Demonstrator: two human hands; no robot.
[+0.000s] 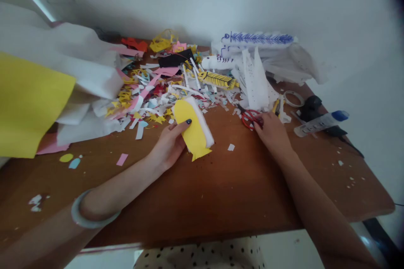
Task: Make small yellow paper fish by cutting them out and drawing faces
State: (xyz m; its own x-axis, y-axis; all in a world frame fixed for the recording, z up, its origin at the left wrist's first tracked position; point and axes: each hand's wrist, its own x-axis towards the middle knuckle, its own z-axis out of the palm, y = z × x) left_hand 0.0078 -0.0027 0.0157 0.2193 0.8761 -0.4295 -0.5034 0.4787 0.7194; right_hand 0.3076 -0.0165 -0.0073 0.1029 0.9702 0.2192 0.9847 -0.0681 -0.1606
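Observation:
My left hand (169,145) holds a yellow paper cutout (191,128) with a white foam or paper layer behind it, thumb on its front, just above the brown table (221,193). My right hand (272,131) rests on the table with its fingers on the red handles of a pair of scissors (249,117). The scissors lie flat among white paper pieces, blades pointing away to the left. Whether the fingers are through the handles I cannot tell.
A heap of coloured paper scraps (151,92) covers the table's far middle. A large yellow sheet (28,105) and white sheets lie at left. White cutouts with blue drawing (257,40), a tape ring (293,98), a glue bottle (320,122) and a black tool (311,107) sit at right.

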